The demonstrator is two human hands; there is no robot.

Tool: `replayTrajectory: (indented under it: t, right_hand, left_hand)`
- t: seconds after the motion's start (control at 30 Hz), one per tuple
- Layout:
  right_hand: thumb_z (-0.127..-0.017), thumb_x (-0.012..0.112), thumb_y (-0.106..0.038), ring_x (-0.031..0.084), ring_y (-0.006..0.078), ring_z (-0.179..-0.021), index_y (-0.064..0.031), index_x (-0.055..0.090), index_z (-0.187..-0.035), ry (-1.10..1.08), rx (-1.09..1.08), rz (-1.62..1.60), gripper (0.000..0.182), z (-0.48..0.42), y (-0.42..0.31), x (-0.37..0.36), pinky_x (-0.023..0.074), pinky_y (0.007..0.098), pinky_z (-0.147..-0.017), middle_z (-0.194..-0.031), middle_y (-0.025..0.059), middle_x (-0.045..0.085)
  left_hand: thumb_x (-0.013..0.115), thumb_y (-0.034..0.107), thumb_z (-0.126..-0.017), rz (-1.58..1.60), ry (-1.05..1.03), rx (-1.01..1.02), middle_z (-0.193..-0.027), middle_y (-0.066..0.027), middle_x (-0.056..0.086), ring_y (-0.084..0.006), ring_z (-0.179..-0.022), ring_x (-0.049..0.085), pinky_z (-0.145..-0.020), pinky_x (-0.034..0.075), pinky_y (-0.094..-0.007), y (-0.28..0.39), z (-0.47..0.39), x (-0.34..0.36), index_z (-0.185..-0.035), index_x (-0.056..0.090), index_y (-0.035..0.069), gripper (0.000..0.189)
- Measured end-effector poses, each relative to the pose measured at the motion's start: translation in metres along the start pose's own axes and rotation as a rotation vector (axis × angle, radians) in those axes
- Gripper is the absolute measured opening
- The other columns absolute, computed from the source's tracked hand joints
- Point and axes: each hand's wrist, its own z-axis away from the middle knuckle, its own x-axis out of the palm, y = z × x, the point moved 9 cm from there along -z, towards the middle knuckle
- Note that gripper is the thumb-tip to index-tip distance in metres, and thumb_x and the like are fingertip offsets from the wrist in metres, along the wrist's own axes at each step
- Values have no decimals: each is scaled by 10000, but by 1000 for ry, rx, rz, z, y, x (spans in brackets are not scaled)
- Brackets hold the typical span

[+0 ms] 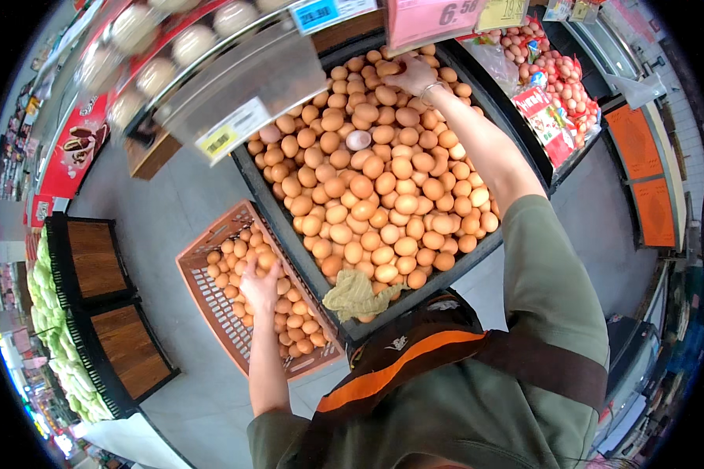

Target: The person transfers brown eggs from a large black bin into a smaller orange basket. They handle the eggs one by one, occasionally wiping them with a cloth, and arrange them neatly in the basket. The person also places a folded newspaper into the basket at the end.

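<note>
A dark-framed display bin (pixel 290 258) in front of me is heaped with loose brown eggs (pixel 361 186). One paler egg (pixel 358 140) stands out among them. At the bin's far end, my right hand (pixel 413 76) has its fingers and thumb around a brown egg (pixel 389 68); whether it grips that egg or only touches it is unclear. To the left, a brown slotted plastic basket (pixel 214 299) holds many more brown eggs (pixel 298 321). Over these, my left hand (pixel 260 284) has its fingers closed around an egg (pixel 266 260). A crumpled yellowish cloth (pixel 358 293) lies on the bin's near corner.
Price cards in clear holders (pixel 243 94) hang over the bin's far left side. Wrapped round goods (pixel 193 44) sit on a shelf at upper left. Net bags of eggs (pixel 563 82) fill a neighbouring bin on the right. Wooden-panelled crates (pixel 126 346) with green vegetables (pixel 56 328) stand at left.
</note>
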Motion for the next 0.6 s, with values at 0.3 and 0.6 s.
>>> replayTrajectory:
  t: [0.3, 0.6]
  right_hand:
    - [-636, 701, -480, 332, 369, -1308, -101, 433, -1357, -85, -333, 35, 858, -46, -39, 67, 320, 414, -1075, -1381, 192, 420]
    - [-704, 684, -359, 305, 350, -1341, -45, 350, -1406, -9, -218, -195, 838, -82, -27, 108, 299, 441, -1073, -1447, 211, 331]
  left_hand:
    - [763, 380, -721, 393, 105, 228, -931, -154, 674, -200, -853, 646, -768, 506, -326, 254, -142, 78, -1161, 621, 14, 590]
    - [757, 228, -703, 22, -126, 439, -1163, -172, 614, -288, -1082, 571, -921, 449, -370, 344, -210, 165, -1194, 576, 29, 560]
